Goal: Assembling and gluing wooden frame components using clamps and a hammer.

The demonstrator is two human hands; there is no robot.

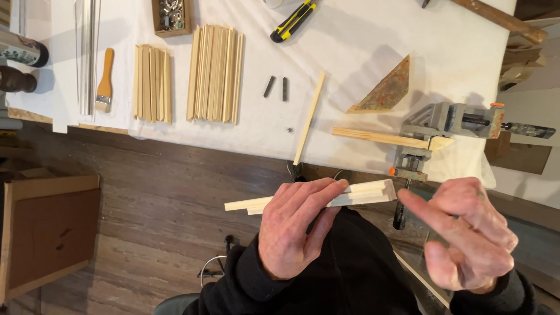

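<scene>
Nearest, a pair of pale wood strips (350, 194) is gripped flat together in the left hand (294, 224), fingers closed over the top, held above the lap and clear of the worktop (350, 52). The right hand (466, 233) is held loose and empty just beside the strip ends, forefinger extended toward them. Beyond, one strip (379, 137) is seen clamped in the small vise (434, 125); a loose strip (309, 118) and two stacked bundles (192, 79) lie unworked, by judgement most of the job left
</scene>
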